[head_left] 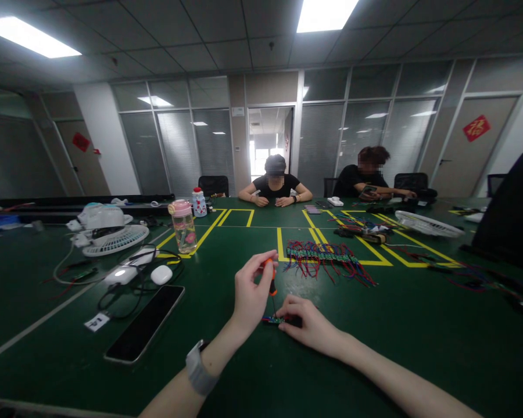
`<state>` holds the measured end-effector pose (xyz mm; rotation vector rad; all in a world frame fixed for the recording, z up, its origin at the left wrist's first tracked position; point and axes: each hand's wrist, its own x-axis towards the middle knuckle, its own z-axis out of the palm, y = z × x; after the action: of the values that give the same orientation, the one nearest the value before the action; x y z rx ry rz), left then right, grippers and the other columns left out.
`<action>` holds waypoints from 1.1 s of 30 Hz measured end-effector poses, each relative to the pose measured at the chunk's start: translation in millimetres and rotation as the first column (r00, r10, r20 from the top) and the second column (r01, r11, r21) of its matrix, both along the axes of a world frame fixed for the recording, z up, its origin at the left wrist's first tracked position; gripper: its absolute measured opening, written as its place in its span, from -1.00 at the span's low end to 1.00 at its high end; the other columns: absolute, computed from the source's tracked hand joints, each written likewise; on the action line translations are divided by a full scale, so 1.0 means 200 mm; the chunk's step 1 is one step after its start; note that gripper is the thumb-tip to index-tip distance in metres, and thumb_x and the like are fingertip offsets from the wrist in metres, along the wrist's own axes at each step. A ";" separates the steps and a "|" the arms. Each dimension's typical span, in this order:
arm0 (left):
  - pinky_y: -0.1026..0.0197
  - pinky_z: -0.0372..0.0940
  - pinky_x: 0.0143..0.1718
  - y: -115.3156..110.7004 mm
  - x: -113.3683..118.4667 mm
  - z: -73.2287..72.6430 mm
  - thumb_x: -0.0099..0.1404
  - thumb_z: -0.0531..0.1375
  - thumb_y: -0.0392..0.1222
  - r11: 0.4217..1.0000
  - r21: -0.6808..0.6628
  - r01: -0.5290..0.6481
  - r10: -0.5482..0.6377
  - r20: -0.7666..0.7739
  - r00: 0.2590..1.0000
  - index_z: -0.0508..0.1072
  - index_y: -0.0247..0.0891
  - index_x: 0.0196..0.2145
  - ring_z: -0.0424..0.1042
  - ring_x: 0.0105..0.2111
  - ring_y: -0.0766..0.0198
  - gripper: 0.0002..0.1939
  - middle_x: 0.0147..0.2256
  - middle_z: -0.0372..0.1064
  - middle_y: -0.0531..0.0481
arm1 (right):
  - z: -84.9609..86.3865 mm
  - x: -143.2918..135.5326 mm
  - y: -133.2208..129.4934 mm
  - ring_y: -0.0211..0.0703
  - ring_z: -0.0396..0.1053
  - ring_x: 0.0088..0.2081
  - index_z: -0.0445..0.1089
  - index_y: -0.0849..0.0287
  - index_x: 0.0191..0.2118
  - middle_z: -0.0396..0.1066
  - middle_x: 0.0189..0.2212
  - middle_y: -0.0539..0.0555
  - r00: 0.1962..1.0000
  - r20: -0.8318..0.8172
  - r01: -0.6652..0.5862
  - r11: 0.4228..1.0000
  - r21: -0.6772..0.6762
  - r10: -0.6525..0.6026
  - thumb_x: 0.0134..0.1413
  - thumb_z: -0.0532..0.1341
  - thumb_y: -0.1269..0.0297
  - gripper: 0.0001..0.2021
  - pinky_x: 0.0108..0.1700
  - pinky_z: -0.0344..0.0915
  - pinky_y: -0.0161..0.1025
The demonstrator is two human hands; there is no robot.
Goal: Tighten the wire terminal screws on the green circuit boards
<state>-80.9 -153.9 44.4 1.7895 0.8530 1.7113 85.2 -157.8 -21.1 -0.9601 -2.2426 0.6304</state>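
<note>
My left hand (251,293) is curled around the handle of a screwdriver (273,286), fingertips gathered at its top. The screwdriver stands nearly upright, its shaft directed down at a small circuit board (272,320) on the green table (226,383). My right hand (307,326) is nearly closed, thumb and fingers pinching the board's right end; the fingers cover that end, and I cannot tell whether the screwdriver tip touches the board. A watch (200,368) is on my left wrist.

Just beyond my hands, a row of wired boards (322,254) lies across the yellow tape (280,244), red and blue leads splayed on both sides. This row occupies the space directly ahead of my right hand.

To the left of my left forearm, a phone (146,325) lies flat at a slant. Near its far end is a white case (161,274); beside that, a dark cable (118,312) loops around a white power strip (131,268). A white fan (115,239) lies farther left. A pink bottle (183,227) and a white bottle (199,203) stand upright beyond the case.

On the right, loose wires (470,281) lie near a large dark object (509,217). Two co-workers (275,188) sit across the table.
</note>
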 end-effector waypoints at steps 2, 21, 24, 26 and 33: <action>0.20 0.35 -0.21 -0.01 0.00 0.01 0.29 0.20 -0.19 0.993 0.075 -0.088 0.093 -0.059 0.994 0.55 -0.20 -0.22 0.42 -0.25 0.23 -0.84 -0.27 0.39 -0.04 | 0.00 0.00 0.00 -0.19 0.35 -0.31 0.53 0.22 -0.28 0.38 -0.32 0.04 1.000 0.006 0.005 1.000 -0.004 -0.005 -0.02 0.26 0.61 -0.79 -0.28 0.25 -0.33; 0.18 0.31 -0.10 -0.01 -0.01 0.01 0.28 0.19 -0.20 0.978 0.112 -0.174 0.186 -0.109 0.976 0.58 -0.16 -0.23 0.38 -0.15 0.21 -0.83 -0.20 0.30 -0.05 | 0.01 0.00 0.00 -0.19 0.35 -0.31 0.53 0.20 -0.28 0.38 -0.32 0.04 1.000 0.022 0.016 1.000 0.009 -0.016 0.00 0.25 0.58 -0.80 -0.27 0.26 -0.32; 0.14 0.35 -0.07 0.00 -0.01 0.01 0.38 0.00 -0.23 0.998 0.033 -0.049 0.050 -0.036 0.998 0.53 -0.16 -0.06 0.40 -0.04 0.17 -0.67 -0.01 0.34 -0.11 | 0.01 0.00 0.00 -0.19 0.35 -0.30 0.52 0.20 -0.28 0.38 -0.32 0.04 1.000 0.015 0.012 1.000 0.005 -0.012 0.01 0.25 0.58 -0.81 -0.25 0.27 -0.31; 0.13 0.40 -0.13 0.00 0.00 0.00 0.40 -0.02 -0.20 0.999 -0.047 0.016 -0.015 0.033 0.999 0.46 -0.20 0.03 0.46 -0.09 0.16 -0.64 0.03 0.38 -0.14 | 0.01 0.00 0.00 -0.18 0.35 -0.30 0.52 0.20 -0.28 0.38 -0.31 0.04 1.000 0.016 0.008 1.000 -0.004 -0.008 0.02 0.25 0.56 -0.82 -0.25 0.27 -0.30; 0.18 0.35 -0.17 0.00 0.00 0.01 0.24 0.24 -0.20 0.991 0.054 -0.121 0.125 -0.060 0.990 0.56 -0.19 -0.21 0.43 -0.22 0.21 -0.84 -0.24 0.40 -0.04 | 0.00 -0.01 0.00 -0.17 0.36 -0.29 0.52 0.20 -0.28 0.38 -0.31 0.05 1.000 0.003 0.010 1.000 -0.007 -0.010 0.01 0.26 0.56 -0.82 -0.24 0.28 -0.30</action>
<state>-80.7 -154.7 46.1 1.8671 0.9735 1.7757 83.9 -157.5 -21.1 -0.9753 -2.2386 0.6328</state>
